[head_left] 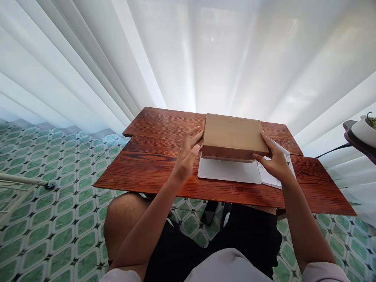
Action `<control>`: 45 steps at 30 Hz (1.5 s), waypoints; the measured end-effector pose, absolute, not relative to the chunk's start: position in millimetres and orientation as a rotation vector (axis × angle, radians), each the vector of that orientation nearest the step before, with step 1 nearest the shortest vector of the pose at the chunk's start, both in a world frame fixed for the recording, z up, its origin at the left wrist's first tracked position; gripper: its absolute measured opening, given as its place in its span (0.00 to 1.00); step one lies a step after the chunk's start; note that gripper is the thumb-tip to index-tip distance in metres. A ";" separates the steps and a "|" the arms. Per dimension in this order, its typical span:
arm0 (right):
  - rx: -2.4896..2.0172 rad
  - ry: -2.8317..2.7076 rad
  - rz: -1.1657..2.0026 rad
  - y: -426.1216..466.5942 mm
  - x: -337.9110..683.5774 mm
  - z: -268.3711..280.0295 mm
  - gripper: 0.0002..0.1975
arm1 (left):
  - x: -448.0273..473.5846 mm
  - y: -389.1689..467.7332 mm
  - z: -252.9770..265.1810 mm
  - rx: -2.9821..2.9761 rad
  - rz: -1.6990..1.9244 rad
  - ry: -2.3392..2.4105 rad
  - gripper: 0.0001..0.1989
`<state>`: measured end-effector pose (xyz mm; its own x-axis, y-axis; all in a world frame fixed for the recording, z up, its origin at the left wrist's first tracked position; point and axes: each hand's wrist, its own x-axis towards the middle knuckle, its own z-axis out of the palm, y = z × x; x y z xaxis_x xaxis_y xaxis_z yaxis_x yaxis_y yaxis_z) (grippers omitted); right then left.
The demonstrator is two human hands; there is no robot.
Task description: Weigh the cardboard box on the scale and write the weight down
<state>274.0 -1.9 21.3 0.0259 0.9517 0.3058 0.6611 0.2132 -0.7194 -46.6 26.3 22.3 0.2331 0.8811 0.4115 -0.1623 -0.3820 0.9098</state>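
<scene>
A brown cardboard box [233, 135] is above the middle of the wooden table, tilted slightly towards me. My right hand [272, 156] grips its right front corner, thumb on the front side and fingers along the right edge. At the box's left side is my left hand [188, 154], fingers apart and stretched out; whether the fingertips touch the cardboard I cannot tell. Partly under the box lies a flat white panel [230, 171]. An open booklet or sheet with print [268, 176] adjoins it on the right, partly covered by my right hand.
The reddish-brown wooden table [141, 160] has stepped, uneven ends. White curtains [176, 51] hang behind it. At the right, a white pot [364, 131] with a plant stands on a dark shelf. A pale metal frame [23, 179] with a caster is on the green tiled floor [67, 223].
</scene>
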 end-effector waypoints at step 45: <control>-1.661 -1.720 0.530 -16.3 299.9 4.1 0.46 | -22.4 28.6 -1.2 1.453 1.209 0.776 0.26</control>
